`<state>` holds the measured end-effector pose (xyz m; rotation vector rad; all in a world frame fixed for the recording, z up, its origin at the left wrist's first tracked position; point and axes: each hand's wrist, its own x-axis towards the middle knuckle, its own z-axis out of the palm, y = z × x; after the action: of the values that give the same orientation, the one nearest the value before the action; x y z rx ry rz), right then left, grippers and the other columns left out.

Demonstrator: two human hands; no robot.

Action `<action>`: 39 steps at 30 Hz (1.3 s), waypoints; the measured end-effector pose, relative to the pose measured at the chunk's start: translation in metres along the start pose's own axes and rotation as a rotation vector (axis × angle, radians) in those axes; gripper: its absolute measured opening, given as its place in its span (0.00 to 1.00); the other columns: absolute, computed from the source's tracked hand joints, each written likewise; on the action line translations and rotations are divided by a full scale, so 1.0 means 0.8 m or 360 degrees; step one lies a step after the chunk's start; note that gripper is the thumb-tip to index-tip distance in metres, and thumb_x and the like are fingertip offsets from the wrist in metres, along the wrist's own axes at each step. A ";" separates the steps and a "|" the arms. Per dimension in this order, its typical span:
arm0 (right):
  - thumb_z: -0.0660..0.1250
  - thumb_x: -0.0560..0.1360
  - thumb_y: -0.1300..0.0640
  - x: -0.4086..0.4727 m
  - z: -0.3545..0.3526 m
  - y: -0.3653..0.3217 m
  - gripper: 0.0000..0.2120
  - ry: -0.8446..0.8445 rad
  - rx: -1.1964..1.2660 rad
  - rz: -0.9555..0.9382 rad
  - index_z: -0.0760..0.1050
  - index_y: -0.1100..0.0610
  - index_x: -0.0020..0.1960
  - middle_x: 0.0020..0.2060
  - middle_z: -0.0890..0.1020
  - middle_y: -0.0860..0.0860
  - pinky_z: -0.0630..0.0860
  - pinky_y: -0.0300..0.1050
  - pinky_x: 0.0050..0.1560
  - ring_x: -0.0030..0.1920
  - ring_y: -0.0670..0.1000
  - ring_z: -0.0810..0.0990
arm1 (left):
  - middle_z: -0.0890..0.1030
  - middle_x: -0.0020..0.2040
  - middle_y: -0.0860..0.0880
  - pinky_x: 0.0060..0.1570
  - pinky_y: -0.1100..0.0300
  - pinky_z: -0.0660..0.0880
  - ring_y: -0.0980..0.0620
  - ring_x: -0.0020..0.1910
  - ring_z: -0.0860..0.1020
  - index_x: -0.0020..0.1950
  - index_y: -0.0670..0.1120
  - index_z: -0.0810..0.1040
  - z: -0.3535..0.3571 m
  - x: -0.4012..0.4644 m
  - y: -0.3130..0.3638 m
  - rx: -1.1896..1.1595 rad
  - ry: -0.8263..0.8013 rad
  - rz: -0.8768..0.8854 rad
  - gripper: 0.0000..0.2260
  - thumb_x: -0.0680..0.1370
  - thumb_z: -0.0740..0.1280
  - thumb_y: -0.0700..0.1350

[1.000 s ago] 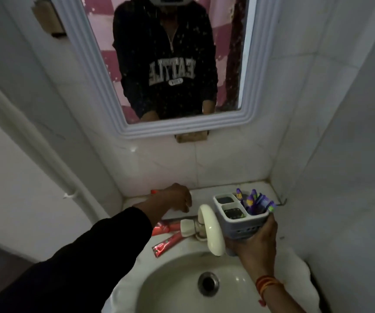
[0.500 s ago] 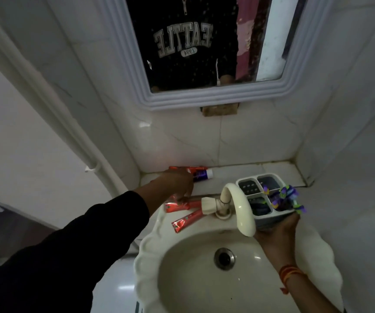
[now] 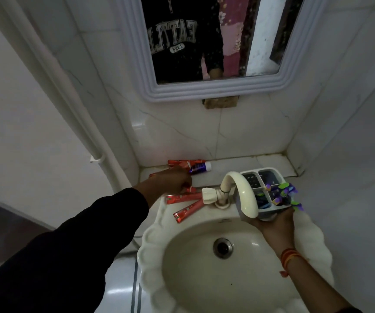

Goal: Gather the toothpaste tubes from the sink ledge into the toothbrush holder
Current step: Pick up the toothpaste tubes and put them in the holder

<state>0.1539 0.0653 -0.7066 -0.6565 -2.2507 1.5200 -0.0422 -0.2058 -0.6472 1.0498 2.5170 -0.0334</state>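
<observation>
My left hand (image 3: 170, 180) rests on the sink ledge, fingers curled over a red toothpaste tube (image 3: 192, 190) that lies under it, mostly hidden. Behind it, against the wall, lies a red and purple tube with a white cap (image 3: 193, 166). Two more red tubes (image 3: 183, 198) (image 3: 187, 211) lie on the sink rim left of the tap. My right hand (image 3: 274, 224) grips the grey toothbrush holder (image 3: 261, 177) from below, to the right of the tap. Purple and green tubes (image 3: 281, 195) stick out of its front compartment.
A cream tap (image 3: 243, 195) arches over the basin (image 3: 204, 267) between my hands and overlaps the holder. Tiled walls close in behind and on the right. A mirror (image 3: 216, 91) hangs above, and a white pipe (image 3: 73, 109) runs down the left wall.
The view has tipped down toward the sink. My left hand stays on the ledge with its fingers curled tighter over the red tube. The holder stays in my right hand beside the tap.
</observation>
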 end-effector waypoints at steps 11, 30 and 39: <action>0.89 0.48 0.49 0.001 -0.003 0.001 0.50 -0.0043 0.0063 0.0095 0.71 0.48 0.66 0.60 0.83 0.48 0.80 0.59 0.60 0.62 0.51 0.81 | 0.83 0.62 0.45 0.59 0.57 0.76 0.46 0.59 0.81 0.69 0.45 0.77 -0.058 -0.004 0.040 -0.0850 0.0571 -0.0037 0.16 0.80 0.67 0.45; 0.88 0.52 0.58 0.020 -0.033 0.010 0.54 -0.0246 0.0391 -0.0065 0.65 0.55 0.72 0.63 0.79 0.46 0.78 0.40 0.63 0.62 0.36 0.78 | 0.86 0.57 0.52 0.38 0.70 0.69 0.55 0.50 0.80 0.63 0.47 0.83 -0.174 0.130 0.280 -0.0193 -0.0168 -0.0061 0.15 0.79 0.70 0.50; 0.88 0.52 0.59 0.030 -0.037 0.025 0.50 -0.0342 0.0468 -0.0028 0.69 0.47 0.69 0.59 0.81 0.40 0.81 0.41 0.58 0.60 0.37 0.80 | 0.84 0.59 0.45 0.48 0.59 0.78 0.46 0.55 0.83 0.63 0.42 0.82 -0.170 0.107 0.172 -0.0223 -0.0036 -0.0574 0.13 0.78 0.69 0.40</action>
<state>0.1527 0.1078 -0.7139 -0.4026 -2.1065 1.9425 -0.0510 -0.0256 -0.5370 0.5305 2.6115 0.0274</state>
